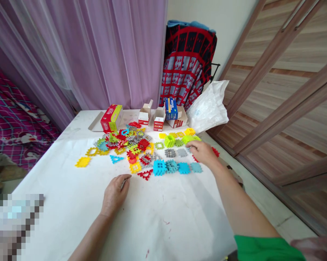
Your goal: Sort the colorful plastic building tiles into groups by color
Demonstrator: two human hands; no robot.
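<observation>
My left hand (116, 194) rests on the white table with its fingers loosely curled, and nothing shows in it. Just beyond its fingertips lies a red triangular building piece (145, 174). My right hand (204, 152) reaches over the right side, thumb and fingers drawn together beside the light grey square piece (182, 152) and below the lime green pieces (190, 139); whatever it may hold is hidden. In front run blue pieces, among them a bright blue stack (159, 168) and a single blue square (184, 168). Left of these spreads a mixed pile of interlocking plastic pieces (134, 139).
Along the back edge stand a red and green box (111, 118), small open cartons (159, 119), a blue box (171, 108) and a white plastic bag (209, 107). Wooden wardrobe doors (283, 90) rise at right. A blurred-out object (16, 221) shows at lower left.
</observation>
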